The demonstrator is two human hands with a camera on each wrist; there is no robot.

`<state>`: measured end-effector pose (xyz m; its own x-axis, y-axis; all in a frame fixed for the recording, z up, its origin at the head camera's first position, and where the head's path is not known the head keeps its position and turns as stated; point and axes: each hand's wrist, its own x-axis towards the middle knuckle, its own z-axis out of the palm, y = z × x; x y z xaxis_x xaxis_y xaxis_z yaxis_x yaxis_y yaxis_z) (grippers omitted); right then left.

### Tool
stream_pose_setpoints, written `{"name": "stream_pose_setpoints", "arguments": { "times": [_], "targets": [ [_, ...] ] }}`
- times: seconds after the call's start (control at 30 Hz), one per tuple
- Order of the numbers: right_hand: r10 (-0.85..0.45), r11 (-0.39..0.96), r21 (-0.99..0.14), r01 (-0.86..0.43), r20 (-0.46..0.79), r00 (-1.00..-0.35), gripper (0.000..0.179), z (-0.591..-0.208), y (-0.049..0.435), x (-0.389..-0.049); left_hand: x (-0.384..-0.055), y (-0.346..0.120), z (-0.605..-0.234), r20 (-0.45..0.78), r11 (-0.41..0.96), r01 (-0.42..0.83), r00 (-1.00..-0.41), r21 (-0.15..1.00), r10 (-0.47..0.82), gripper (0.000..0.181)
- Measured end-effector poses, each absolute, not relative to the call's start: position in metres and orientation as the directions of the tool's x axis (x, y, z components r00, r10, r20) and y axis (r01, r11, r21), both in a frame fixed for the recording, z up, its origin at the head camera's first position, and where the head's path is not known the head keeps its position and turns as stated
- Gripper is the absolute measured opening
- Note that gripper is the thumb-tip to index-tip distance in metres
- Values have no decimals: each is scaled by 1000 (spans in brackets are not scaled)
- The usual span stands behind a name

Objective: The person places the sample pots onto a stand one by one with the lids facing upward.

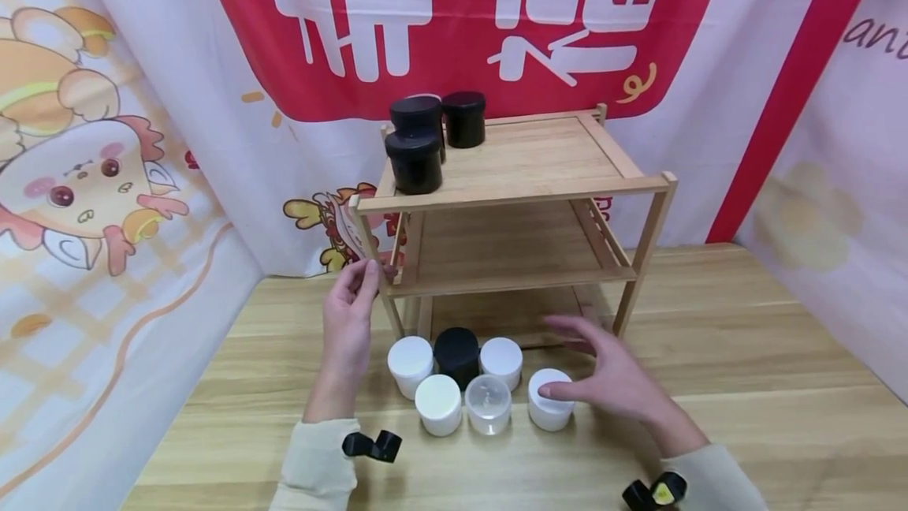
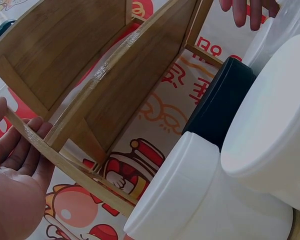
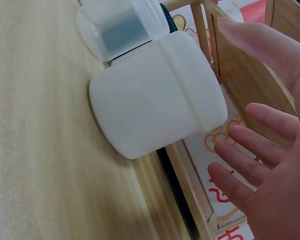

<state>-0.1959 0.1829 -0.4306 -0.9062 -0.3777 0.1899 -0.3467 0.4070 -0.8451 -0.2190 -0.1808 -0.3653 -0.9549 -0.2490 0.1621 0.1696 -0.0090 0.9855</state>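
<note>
My left hand [image 1: 349, 306] holds the left front post of a three-tier wooden shelf [image 1: 518, 247]. In the left wrist view its fingers [image 2: 20, 150] pass behind the post, and the thumb is on the near side. My right hand [image 1: 613, 373] is spread beside a white lidded jar [image 1: 549, 408] at the right end of a group of jars. The right wrist view shows that jar [image 3: 150, 95] upright, with a gap between it and the fingers [image 3: 255, 165]. Left of it stand a clear jar [image 1: 488, 408], a black jar [image 1: 456, 357] and more white jars [image 1: 438, 408].
Three black jars [image 1: 417, 164] stand together at the left of the shelf's top tier. The shelf and the group of jars rest on a wood-grain table [image 1: 766, 416]. Printed cloth [image 1: 319, 156] hangs behind and at both sides.
</note>
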Motion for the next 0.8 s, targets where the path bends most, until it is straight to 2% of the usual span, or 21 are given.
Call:
{"name": "stream_pose_setpoints", "arguments": {
  "times": [0.47,0.8],
  "targets": [
    [-371,427,-850,-308,146,-917,87,-440,180,-196,-221,-182,-365,180,-33,194,-953,981,-246,45],
    [-381,455,-856,-245,62,-923,80,-442,181,-195,-221,-184,-367,189,-33,203,-951,979,-246,41]
  ]
}}
